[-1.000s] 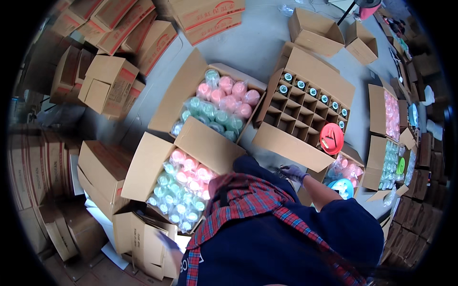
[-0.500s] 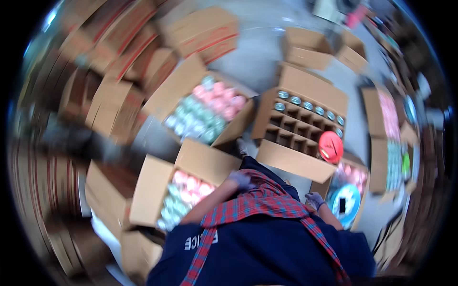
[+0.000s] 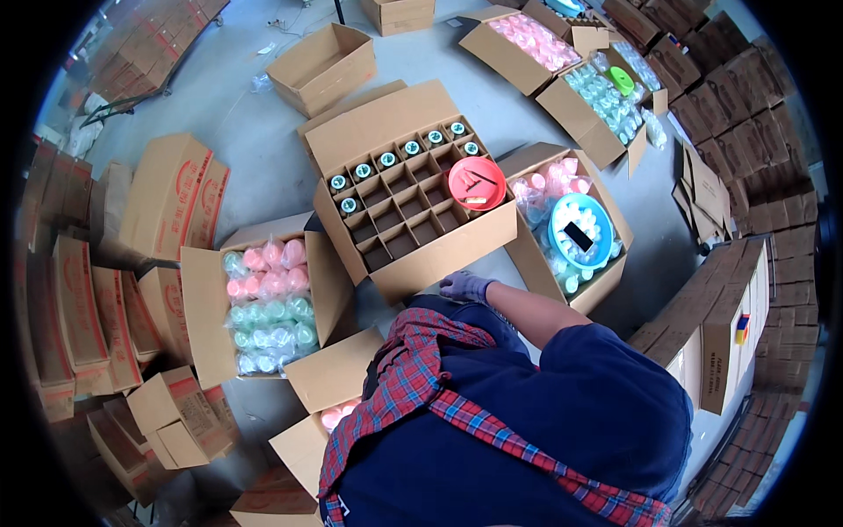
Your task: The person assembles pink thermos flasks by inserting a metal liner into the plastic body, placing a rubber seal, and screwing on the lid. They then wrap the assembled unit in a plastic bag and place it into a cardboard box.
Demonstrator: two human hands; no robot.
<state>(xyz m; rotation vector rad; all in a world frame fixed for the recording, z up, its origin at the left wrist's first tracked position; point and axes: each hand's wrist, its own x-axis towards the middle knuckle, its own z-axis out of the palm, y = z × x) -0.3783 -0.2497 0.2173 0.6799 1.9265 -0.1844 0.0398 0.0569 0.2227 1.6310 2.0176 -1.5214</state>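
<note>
My right hand (image 3: pixel 465 286), in a pale purple glove, rests on my bent knee by the near flap of a divided carton, fingers laid flat and nothing visible in them. My left hand is out of sight, hidden by my body. The open divided carton (image 3: pixel 369 132) has several green-topped cylinders (image 3: pixel 387 160) standing in its far row and at both ends; many cells are bare. A red round basin (image 3: pixel 479 180) with a dark, thin item in it sits on its right corner. To the right, a blue basin (image 3: pixel 601 218) of small white pieces and a black rectangle rests on bagged pink and green items.
At left stands an open carton (image 3: pixel 206 316) of bagged pink, green and clear items; another (image 3: pixel 299 448) lies partly under my body. More filled cartons (image 3: pixel 584 119) are at far right. A carton (image 3: pixel 320 70) sits beyond. Stacked cartons (image 3: pixel 742 167) line the right side.
My view and body have turned right, so the cartons sit further left. My right hand has come from beside the right carton onto my knee. My left hand has gone out of view.
</note>
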